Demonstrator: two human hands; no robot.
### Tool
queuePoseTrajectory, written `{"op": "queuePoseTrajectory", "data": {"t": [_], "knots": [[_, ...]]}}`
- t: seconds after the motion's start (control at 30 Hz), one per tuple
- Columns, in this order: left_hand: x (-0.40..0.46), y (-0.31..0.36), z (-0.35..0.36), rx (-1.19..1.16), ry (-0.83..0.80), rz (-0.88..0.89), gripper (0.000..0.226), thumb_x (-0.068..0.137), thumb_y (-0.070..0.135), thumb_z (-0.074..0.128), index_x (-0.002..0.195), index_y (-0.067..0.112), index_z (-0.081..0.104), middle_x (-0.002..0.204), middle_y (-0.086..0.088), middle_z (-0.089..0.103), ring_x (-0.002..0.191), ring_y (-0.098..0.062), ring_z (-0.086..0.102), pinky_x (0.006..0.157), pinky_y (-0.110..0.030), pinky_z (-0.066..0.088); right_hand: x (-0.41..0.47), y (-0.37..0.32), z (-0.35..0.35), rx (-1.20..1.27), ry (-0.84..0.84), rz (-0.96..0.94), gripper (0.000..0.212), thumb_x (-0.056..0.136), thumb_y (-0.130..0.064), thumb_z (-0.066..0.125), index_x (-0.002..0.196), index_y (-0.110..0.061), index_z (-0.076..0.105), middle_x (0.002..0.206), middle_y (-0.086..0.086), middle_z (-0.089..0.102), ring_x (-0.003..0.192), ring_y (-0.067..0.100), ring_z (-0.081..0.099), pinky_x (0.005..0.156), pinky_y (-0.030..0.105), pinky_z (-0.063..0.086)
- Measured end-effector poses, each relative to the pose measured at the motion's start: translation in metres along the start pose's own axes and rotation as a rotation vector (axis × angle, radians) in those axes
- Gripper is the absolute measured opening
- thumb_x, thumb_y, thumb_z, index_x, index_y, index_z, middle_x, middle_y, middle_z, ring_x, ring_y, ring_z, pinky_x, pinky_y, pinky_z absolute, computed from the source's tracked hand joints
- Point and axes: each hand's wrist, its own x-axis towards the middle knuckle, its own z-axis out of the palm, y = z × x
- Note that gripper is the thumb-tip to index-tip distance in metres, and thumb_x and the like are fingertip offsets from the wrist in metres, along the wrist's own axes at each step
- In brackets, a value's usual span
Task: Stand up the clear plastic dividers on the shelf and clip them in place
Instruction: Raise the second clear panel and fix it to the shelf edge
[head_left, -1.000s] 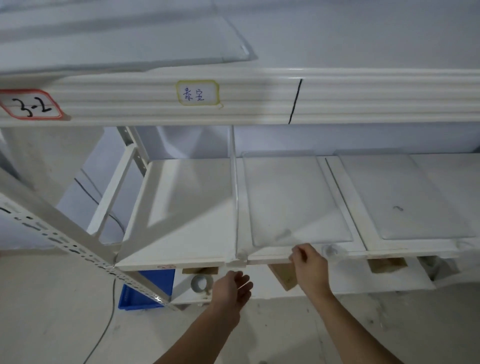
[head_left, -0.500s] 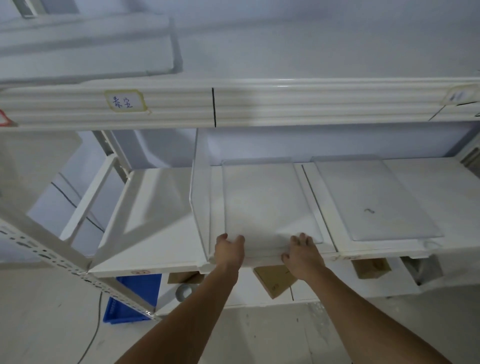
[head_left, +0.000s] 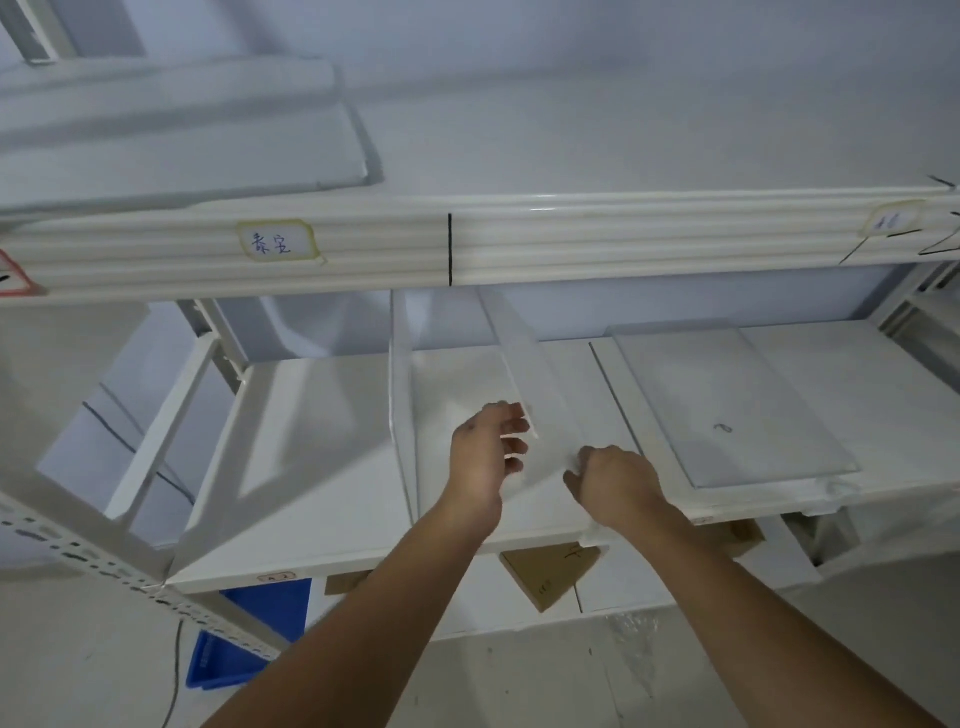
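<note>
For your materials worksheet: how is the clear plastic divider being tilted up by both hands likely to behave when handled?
The clear plastic divider probably stays stiff: its raised edge looks straight. It seems light, as the left hand lifts it with loose fingers. Unclipped, it may tip back onto the white metal shelf.

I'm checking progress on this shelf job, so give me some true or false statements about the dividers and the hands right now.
1. One divider already stands upright, left of the hands. True.
2. The divider being handled lies flat. False: it is tilted up off the shelf.
3. Another divider lies flat to the right. True.
4. The right hand is at the upper shelf. False: it is at the tilted divider's front lower edge.
5. The left hand is on the blue bin. False: its fingers are at the tilted divider's front edge.
</note>
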Motion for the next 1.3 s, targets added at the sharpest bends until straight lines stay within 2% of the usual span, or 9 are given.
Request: {"op": "queuePoseTrajectory", "data": {"t": [0.2, 0.33, 0.4, 0.53, 0.6, 0.83, 1.07, 1.2, 1.3], "knots": [[0.017, -0.028, 0.005, 0.601, -0.091, 0.294, 0.033, 0.091, -0.003, 0.056, 0.114, 0.018, 0.067, 0.11, -0.002, 0.068, 0.086, -0.018, 0.065, 0.074, -0.026, 0.06, -0.009, 0.007, -0.037, 0.27, -0.042, 0.016, 0.04, 0.103, -0.028, 0.04, 0.139, -0.011, 0.046, 0.115, 0.016, 0.069, 0.096, 0.033, 0.068, 0.085, 0.042, 0.059], [0.023, -0.065, 0.015, 0.895, -0.407, 0.295, 0.096, 0.08, 0.028, 0.078, 0.156, 0.028, 0.02, 0.151, 0.01, 0.042, 0.127, -0.016, 0.051, 0.106, -0.03, 0.045, -0.019, 0.016, -0.043, 0.494, -0.075, 0.035, 0.041, 0.104, -0.031, 0.043, 0.139, -0.011, 0.054, 0.123, 0.015, 0.069, 0.1, 0.031, 0.068, 0.088, 0.038, 0.057], [0.021, -0.074, 0.028, 0.996, -0.404, 0.329, 0.108, 0.081, 0.044, 0.075, 0.16, 0.027, 0.004, 0.15, 0.002, 0.051, 0.129, -0.022, 0.055, 0.103, -0.029, 0.044, -0.02, 0.019, -0.043, 0.606, -0.089, 0.021, 0.044, 0.104, -0.037, 0.046, 0.138, -0.011, 0.057, 0.125, 0.014, 0.07, 0.107, 0.031, 0.069, 0.094, 0.04, 0.056], [0.017, -0.083, 0.058, 1.117, -0.315, 0.403, 0.11, 0.087, 0.044, 0.068, 0.159, 0.012, -0.009, 0.128, -0.01, 0.068, 0.114, -0.029, 0.066, 0.094, -0.035, 0.052, -0.017, 0.03, -0.042, 0.747, -0.101, -0.019, 0.044, 0.1, -0.056, 0.045, 0.095, -0.02, 0.07, 0.085, 0.003, 0.076, 0.081, 0.019, 0.073, 0.083, 0.037, 0.059], [0.021, -0.09, 0.069, 1.156, -0.252, 0.466, 0.105, 0.089, 0.041, 0.066, 0.159, 0.007, -0.005, 0.122, -0.012, 0.07, 0.106, -0.029, 0.068, 0.088, -0.035, 0.054, -0.015, 0.038, -0.045, 0.745, -0.099, -0.051, 0.049, 0.098, -0.062, 0.041, 0.076, -0.023, 0.062, 0.077, 0.001, 0.074, 0.075, 0.017, 0.072, 0.083, 0.039, 0.059], [0.019, -0.097, 0.116, 1.11, -0.033, 0.415, 0.087, 0.093, 0.033, 0.057, 0.159, 0.014, 0.004, 0.118, -0.017, 0.069, 0.1, -0.037, 0.069, 0.08, -0.036, 0.051, -0.008, 0.082, -0.072, 0.666, 0.012, -0.237, 0.043, 0.1, -0.04, 0.042, 0.108, -0.006, 0.066, 0.093, 0.011, 0.075, 0.089, 0.029, 0.07, 0.086, 0.044, 0.058], [0.023, -0.104, 0.117, 1.145, -0.101, 0.339, 0.069, 0.098, 0.034, 0.05, 0.155, 0.011, 0.018, 0.121, -0.02, 0.067, 0.094, -0.036, 0.068, 0.073, -0.031, 0.045, -0.007, 0.085, -0.07, 0.614, -0.064, -0.265, 0.028, 0.105, -0.028, 0.04, 0.093, -0.008, 0.056, 0.086, 0.011, 0.068, 0.076, 0.026, 0.066, 0.069, 0.035, 0.054], [0.034, -0.116, 0.116, 1.134, -0.14, 0.204, 0.051, 0.102, 0.025, 0.041, 0.143, -0.005, 0.033, 0.102, -0.019, 0.066, 0.067, -0.018, 0.052, 0.054, -0.018, 0.035, -0.01, 0.088, -0.065, 0.588, -0.111, -0.261, 0.03, 0.105, -0.024, 0.037, 0.111, -0.002, 0.058, 0.096, 0.018, 0.069, 0.079, 0.027, 0.065, 0.067, 0.034, 0.05], [0.035, -0.12, 0.117, 1.118, -0.154, 0.177, 0.047, 0.104, 0.021, 0.037, 0.139, -0.009, 0.037, 0.108, -0.018, 0.065, 0.075, -0.018, 0.052, 0.065, -0.02, 0.041, -0.012, 0.086, -0.062, 0.582, -0.128, -0.241, 0.039, 0.105, -0.025, 0.036, 0.129, 0.0, 0.054, 0.109, 0.022, 0.07, 0.096, 0.034, 0.068, 0.08, 0.039, 0.055]]}}
